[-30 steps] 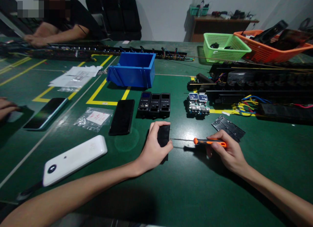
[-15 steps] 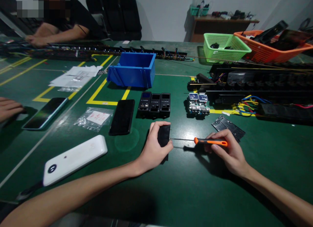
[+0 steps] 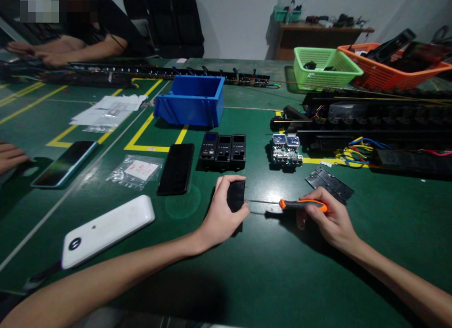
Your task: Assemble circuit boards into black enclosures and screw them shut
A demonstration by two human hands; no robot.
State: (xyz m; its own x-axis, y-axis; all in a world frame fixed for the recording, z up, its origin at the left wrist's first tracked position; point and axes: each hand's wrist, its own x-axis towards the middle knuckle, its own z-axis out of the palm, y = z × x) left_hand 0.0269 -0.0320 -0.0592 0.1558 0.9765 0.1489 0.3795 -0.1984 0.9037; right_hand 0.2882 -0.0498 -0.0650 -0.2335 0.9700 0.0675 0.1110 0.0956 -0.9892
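Fingers (image 3: 228, 179) of our left hand (image 3: 222, 220) curl closely round the case (image 3: 236, 196), holding it on or just above the table (image 3: 275, 281) before us, its long side seemingly running away from us. Roughly square to that side lies the screwdriver (image 3: 290, 204), its tip at the case's right edge beside the left thumb (image 3: 243, 212), its handle pinched in our right hand (image 3: 332, 220). Beyond the case sit three modules (image 3: 223, 155), with boards (image 3: 286, 154) to their right.
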